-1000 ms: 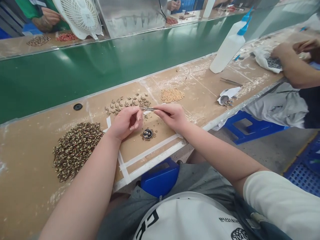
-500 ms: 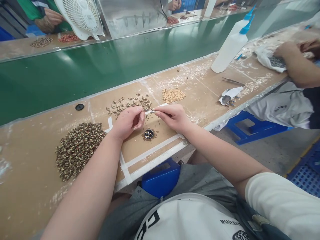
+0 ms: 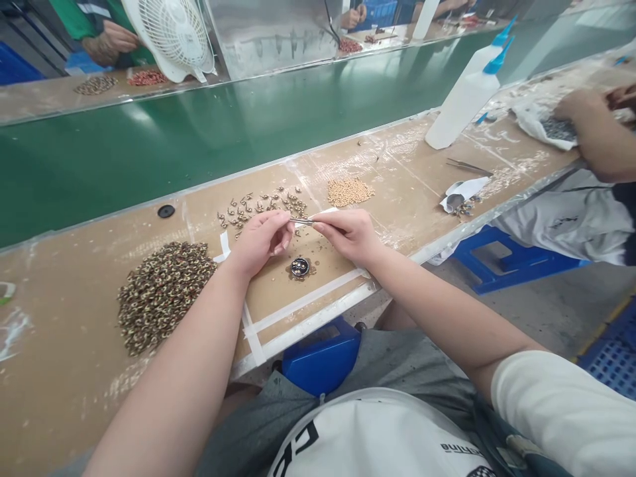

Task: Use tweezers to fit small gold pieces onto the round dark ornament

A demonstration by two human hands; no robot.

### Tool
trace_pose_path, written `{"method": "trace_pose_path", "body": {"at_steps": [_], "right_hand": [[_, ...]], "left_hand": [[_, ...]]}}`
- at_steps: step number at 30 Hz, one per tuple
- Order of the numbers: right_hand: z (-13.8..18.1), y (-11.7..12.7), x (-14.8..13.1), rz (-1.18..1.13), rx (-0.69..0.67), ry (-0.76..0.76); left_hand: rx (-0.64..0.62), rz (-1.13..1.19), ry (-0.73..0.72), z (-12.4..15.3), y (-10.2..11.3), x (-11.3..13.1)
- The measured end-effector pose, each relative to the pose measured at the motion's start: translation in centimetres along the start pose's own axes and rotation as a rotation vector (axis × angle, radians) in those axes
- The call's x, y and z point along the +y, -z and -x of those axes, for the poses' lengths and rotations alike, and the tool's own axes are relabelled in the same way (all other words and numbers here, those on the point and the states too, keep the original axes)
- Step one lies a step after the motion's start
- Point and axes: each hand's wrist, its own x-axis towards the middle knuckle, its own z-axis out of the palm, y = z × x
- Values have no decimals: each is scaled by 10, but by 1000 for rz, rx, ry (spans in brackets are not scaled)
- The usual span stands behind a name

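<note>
right hand [image 3: 350, 233]: thumb and fingers pinch the slim metal tweezers [image 3: 303, 221], low above the table [image 3: 64, 377]
tweezers: held near level between the two hands, tip pointing at the left hand
left hand [image 3: 263, 242]: fingers curled in, thumb and forefinger at the tweezers' tip; cannot tell if they grip a piece, too small to see
black round dish [image 3: 299, 267]: on the table, below and between the hands, untouched, small light bits inside, a dark stain around it
metal pieces [image 3: 258, 204]: small, gold-brown, loosely scattered just beyond the left hand
tan beads [image 3: 350, 191]: flat heap beyond the right hand, well apart from the dark pile
dark pile [image 3: 166, 295]: many small brown and cream pieces, left of the left forearm
black disc [image 3: 165, 211]: lies flat beyond the dark pile, near the table's far edge
white tape [image 3: 303, 303]: strips stuck on the table, one running along the near edge
bottles [image 3: 462, 109]: two, whitish, blue nozzles, far right on the table
spare tweezers [image 3: 470, 166]: lying near the bottles, beyond some white paper [image 3: 470, 187]
green surface [image 3: 223, 126]: long strip past the table
white fan [image 3: 169, 36]: across the green surface
co-worker's arm [image 3: 596, 132]: right edge, by a white bag [image 3: 541, 126] of dark bits
</note>
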Motion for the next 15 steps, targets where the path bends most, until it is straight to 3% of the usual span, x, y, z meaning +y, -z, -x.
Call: {"method": "trace_pose_path", "body": {"at_steps": [15], "right_hand": [[-2,3,-3,-27,-105,-70]], "left_hand": [[93,-23,-11,-1,-3,-3]]}}
